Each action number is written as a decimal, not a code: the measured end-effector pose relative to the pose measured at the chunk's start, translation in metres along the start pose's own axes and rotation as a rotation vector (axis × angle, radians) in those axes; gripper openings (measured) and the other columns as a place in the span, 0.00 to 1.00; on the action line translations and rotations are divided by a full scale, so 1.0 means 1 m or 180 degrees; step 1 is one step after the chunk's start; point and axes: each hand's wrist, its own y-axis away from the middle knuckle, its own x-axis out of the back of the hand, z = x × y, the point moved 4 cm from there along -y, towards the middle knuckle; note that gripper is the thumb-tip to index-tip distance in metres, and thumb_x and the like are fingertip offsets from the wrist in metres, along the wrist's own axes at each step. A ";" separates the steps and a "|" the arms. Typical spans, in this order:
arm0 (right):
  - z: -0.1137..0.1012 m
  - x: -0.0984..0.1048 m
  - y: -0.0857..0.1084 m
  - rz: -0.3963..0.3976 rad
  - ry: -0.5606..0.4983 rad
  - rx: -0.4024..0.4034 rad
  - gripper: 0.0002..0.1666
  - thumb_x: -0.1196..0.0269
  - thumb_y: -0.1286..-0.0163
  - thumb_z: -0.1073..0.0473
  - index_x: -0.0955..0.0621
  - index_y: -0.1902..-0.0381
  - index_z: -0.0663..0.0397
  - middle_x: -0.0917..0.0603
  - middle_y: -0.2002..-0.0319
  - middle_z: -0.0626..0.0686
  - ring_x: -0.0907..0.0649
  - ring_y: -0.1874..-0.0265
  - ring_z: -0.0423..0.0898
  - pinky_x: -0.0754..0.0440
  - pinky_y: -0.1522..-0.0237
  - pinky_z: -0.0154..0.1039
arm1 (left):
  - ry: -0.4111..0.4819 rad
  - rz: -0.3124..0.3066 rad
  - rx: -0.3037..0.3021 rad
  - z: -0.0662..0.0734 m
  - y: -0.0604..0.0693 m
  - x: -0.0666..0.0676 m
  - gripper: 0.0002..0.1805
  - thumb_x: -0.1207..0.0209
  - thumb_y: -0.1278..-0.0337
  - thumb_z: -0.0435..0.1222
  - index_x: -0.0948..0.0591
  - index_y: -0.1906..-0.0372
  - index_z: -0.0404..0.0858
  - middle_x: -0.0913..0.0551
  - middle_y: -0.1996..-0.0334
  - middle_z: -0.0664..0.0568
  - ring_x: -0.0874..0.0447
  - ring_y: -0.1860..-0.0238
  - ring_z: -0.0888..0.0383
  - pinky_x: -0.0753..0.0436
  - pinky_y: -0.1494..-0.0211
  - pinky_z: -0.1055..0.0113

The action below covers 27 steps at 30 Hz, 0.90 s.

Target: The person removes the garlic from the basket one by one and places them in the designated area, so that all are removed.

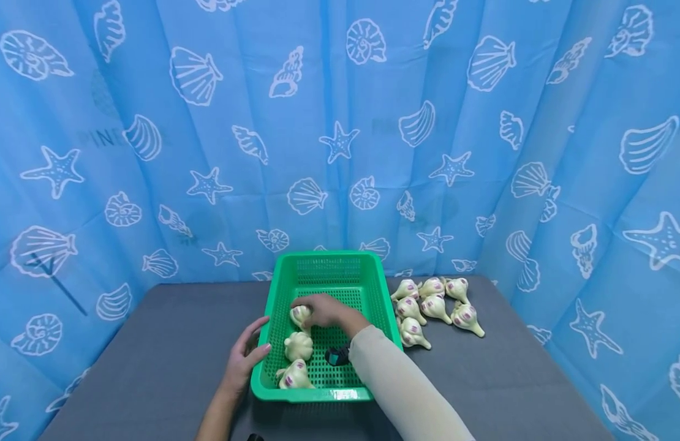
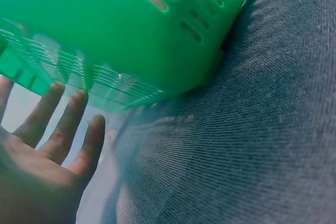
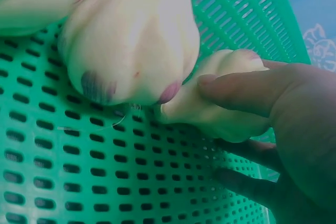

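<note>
Your left hand (image 1: 244, 359) stands at the left side of the green perforated basket (image 1: 312, 396), thumb and fingers extended and spread wide, with the tips at the rim; it holds nothing. Inside the basket, along its left wall and to the right of your left hand, three garlic bulbs form a row from front to back: the front bulb (image 1: 294, 375) lies at the near left corner, the middle bulb (image 1: 298, 347) lies just behind it, and the rear bulb (image 1: 300, 315) is in your right hand (image 1: 324, 309). Your right hand pinches this rear bulb between thumb and fingers, low in the basket; contact between bulb and floor cannot be determined. Your cream sleeve (image 1: 406, 386) crosses the basket's right rim. Beyond that rim, a cluster of garlic bulbs (image 1: 435, 306) lies on the grey tabletop (image 1: 516, 380), well apart from both hands.
</note>
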 end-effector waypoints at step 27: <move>-0.022 0.032 0.008 0.0380 -0.0187 0.0174 0.30 0.32 0.36 0.60 0.24 0.35 0.48 0.21 0.44 0.51 0.20 0.56 0.43 0.23 0.63 0.35 | -0.0101 0.0206 0.0046 0.003 0.001 0.001 0.29 0.43 0.39 0.26 0.30 0.31 0.34 0.26 0.39 0.35 0.20 0.49 0.59 0.20 0.52 0.66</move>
